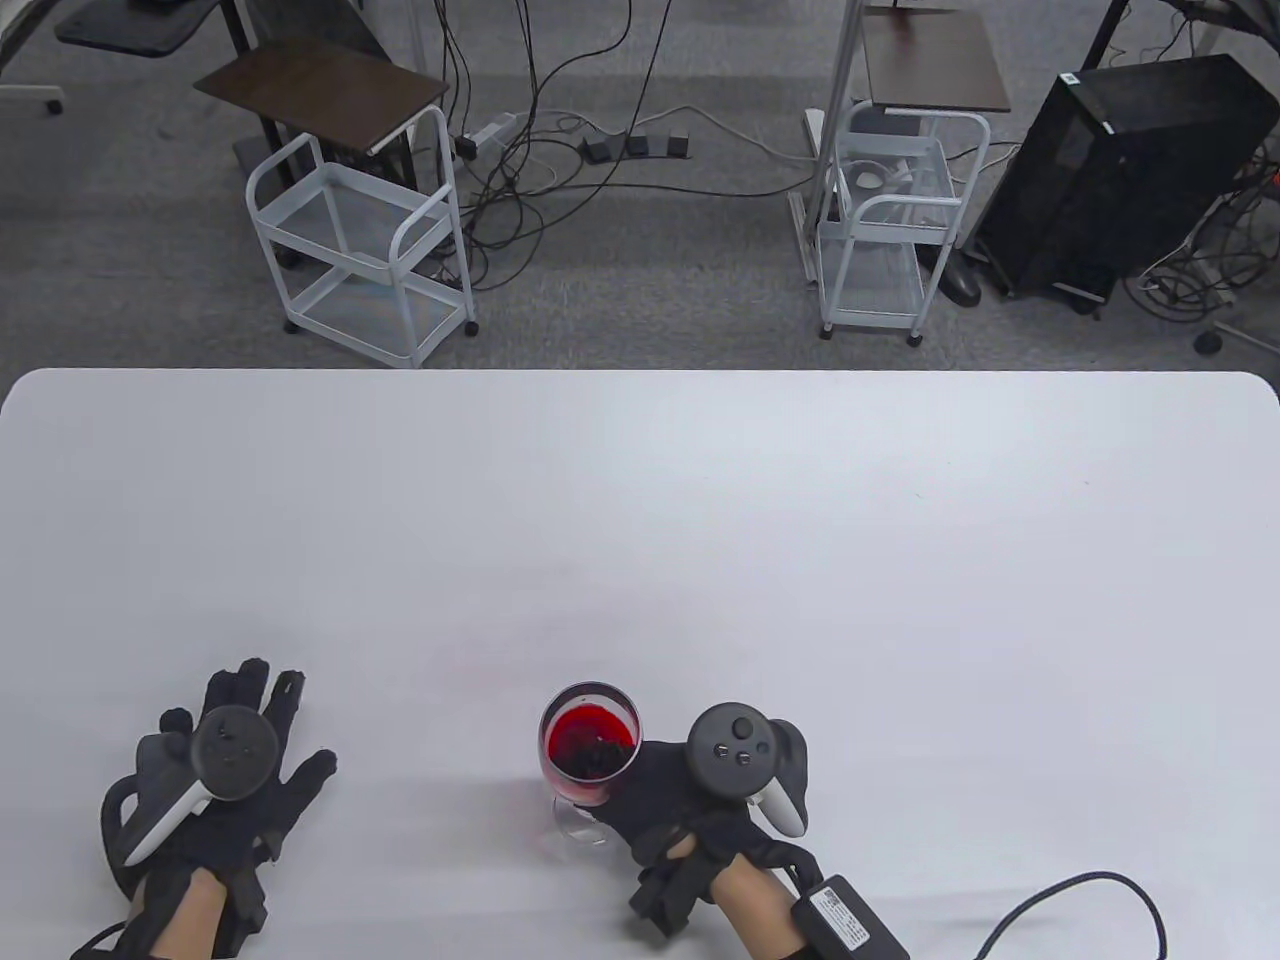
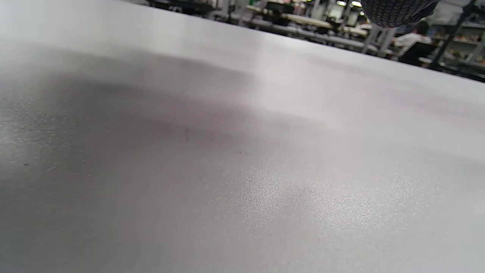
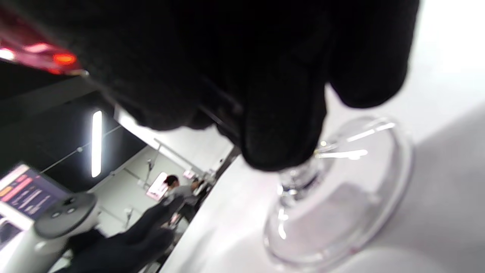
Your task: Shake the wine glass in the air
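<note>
A clear wine glass (image 1: 590, 745) with red wine in its bowl stands near the front middle of the white table (image 1: 700, 520). My right hand (image 1: 640, 800) grips it from the right, with the fingers wrapped around the stem just under the bowl. In the right wrist view the gloved fingers (image 3: 280, 125) cover the stem above the round foot (image 3: 341, 197). I cannot tell whether the foot touches the table. My left hand (image 1: 240, 760) lies flat on the table at the front left, fingers spread, holding nothing. One fingertip (image 2: 398, 11) shows at the top of the left wrist view.
A black box (image 1: 850, 915) with a cable (image 1: 1080, 890) hangs at my right wrist near the table's front edge. Beyond the table's far edge (image 1: 640, 372) stand two white carts (image 1: 360, 240) (image 1: 890, 220) and a black computer case (image 1: 1120, 170) on the floor.
</note>
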The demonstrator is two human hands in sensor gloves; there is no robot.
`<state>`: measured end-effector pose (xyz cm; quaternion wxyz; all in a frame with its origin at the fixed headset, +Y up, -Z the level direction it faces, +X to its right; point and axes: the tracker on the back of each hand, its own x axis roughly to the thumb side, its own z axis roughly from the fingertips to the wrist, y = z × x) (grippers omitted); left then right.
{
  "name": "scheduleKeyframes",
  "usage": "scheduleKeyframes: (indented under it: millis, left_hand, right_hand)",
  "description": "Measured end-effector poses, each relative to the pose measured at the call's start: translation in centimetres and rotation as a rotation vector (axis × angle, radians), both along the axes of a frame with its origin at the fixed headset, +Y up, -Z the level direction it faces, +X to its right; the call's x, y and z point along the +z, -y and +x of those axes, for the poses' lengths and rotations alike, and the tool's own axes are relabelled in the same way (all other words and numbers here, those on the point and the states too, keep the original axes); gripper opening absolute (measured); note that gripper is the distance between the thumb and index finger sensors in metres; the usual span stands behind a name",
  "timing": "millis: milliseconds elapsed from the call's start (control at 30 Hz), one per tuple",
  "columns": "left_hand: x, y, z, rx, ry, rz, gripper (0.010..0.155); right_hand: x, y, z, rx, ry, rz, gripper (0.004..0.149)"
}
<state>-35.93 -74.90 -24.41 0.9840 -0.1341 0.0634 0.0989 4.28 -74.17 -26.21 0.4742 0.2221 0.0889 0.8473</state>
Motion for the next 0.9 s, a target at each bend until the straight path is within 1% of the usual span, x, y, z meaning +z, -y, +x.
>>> scheduleKeyframes:
  millis: [100, 133, 200, 233, 333, 400, 467, 567, 667, 700, 767, 800, 900]
  left_hand:
    - [-0.03, 0.10, 0.01, -0.004, -0.001, -0.011, 0.084]
    - [0.04, 0.08, -0.01, 0.001, -0.002, -0.008, 0.084]
    - [0.08, -0.01, 0.00, 0.002, 0.000, 0.001, 0.084]
    - [0.03, 0.04, -0.02, 0.000, 0.001, 0.000, 0.084]
    - [-0.04, 0.19, -0.07, -0.003, -0.002, -0.010, 0.084]
    - [0.03, 0.09, -0.06, 0.003, -0.002, -0.004, 0.084]
    - [-0.02, 0.12, -0.05, 0.000, -0.002, -0.005, 0.084]
    - [0.02, 0.12, -0.02, 0.001, -0.004, -0.009, 0.084]
    - [0.06, 0.03, 0.00, 0.001, -0.003, -0.001, 0.084]
    - [0.03, 0.03, 0.02, -0.003, -0.003, -0.004, 0.084]
    - [0.05, 0.02, 0.03, -0.006, -0.003, -0.006, 0.084]
    - [0.09, -0.02, 0.02, -0.003, -0.004, -0.003, 0.084]
    - [0.06, -0.02, 0.02, -0.001, -0.001, -0.001, 0.084]
  right_hand:
    - [-0.22, -0.44, 0.25, 0.026, 0.053, 0.049, 0.042]
    - [-0.28, -0.40, 0.36, 0.033, 0.055, 0.044, 0.042]
    - [-0.04, 0.02, 0.12, 0.008, 0.007, -0.001, 0.042]
    - [-0.02, 0.03, 0.00, 0.001, -0.007, 0.006, 0.042]
    - [-0.29, -0.35, 0.48, 0.014, 0.060, 0.043, 0.042]
    - [-0.18, -0.09, 0.45, 0.003, 0.030, 0.012, 0.042]
    - [-0.03, 0.02, 0.20, -0.009, 0.006, 0.007, 0.042]
    - [-0.20, -0.34, 0.59, 0.021, 0.070, 0.048, 0.042]
    - [0.13, 0.03, 0.19, 0.006, -0.005, 0.014, 0.042]
    - [0.11, -0.04, 0.14, 0.004, -0.001, 0.018, 0.042]
    - [-0.14, -0.50, 0.53, 0.015, 0.063, 0.059, 0.042]
    - [-0.19, -0.51, 0.62, 0.024, 0.066, 0.061, 0.042]
    - [0.16, 0.13, 0.18, 0.000, -0.014, 0.007, 0.042]
